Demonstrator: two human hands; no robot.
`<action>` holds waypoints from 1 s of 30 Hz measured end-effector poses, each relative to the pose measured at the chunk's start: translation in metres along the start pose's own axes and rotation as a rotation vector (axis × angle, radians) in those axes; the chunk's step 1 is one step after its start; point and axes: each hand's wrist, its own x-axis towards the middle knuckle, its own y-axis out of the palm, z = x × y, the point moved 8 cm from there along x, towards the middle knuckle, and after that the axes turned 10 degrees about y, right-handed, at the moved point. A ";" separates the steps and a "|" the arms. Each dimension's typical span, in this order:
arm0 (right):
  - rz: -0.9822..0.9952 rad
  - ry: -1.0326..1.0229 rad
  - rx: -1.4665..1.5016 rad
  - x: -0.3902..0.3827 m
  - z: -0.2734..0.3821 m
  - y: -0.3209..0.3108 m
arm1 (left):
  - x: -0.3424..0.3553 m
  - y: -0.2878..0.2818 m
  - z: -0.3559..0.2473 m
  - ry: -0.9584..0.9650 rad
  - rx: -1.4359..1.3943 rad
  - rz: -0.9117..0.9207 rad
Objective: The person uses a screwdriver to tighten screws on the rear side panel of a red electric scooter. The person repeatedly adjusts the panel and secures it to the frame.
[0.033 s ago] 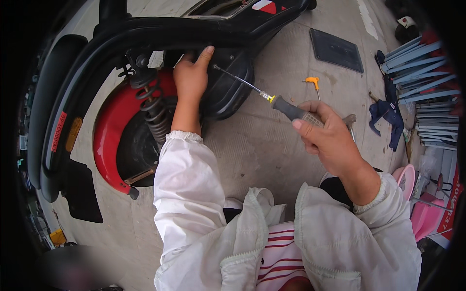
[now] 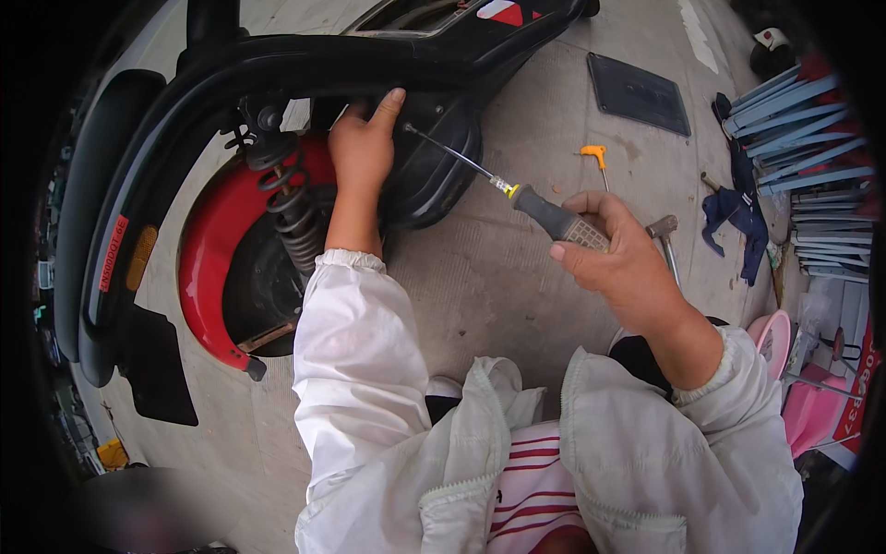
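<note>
Concrete floor [image 2: 517, 286], pale and scuffed, spreads out under you, with your own light sleeves nearest. Just beyond them on the right, your right hand [image 2: 637, 268] grasps a screwdriver [image 2: 546, 214] by the rear of its grey handle, thumb along the near side and fingers curled over the far one. That tool looks light and rigid; the patterned grip should resist slipping, so the thick rear end seems the best hold for turning, while the slim metal shaft would likely offer little purchase.

Farther off and to the left, its shaft slants up to a black cover [image 2: 436, 171] on the scooter [image 2: 277, 60]; whether the tip sits in a screw is too small to tell. Your left hand [image 2: 362, 157] is beside that tip, thumb raised against the dark bodywork; its fingers are blurred and partly hidden, so you cannot tell what they grip. The cover appears to be stiff, smooth plastic, probably light but slick on its face, so its edge should give a surer hold than the flat.

Left of that hand are a coil spring [image 2: 300, 242] and a red fender [image 2: 205, 254]. Far right, an orange-handled tool [image 2: 593, 151] lies on the floor, with a flat black panel [image 2: 639, 94] beyond.
</note>
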 end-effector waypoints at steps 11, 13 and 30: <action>0.219 0.420 0.357 0.004 -0.010 0.002 | 0.000 0.000 0.002 0.040 0.054 -0.002; 0.152 0.332 0.107 0.001 -0.009 0.004 | -0.001 -0.001 -0.001 0.035 0.051 0.005; -0.023 -0.060 -0.104 0.004 0.010 0.004 | -0.024 0.001 0.016 -0.179 -0.229 0.080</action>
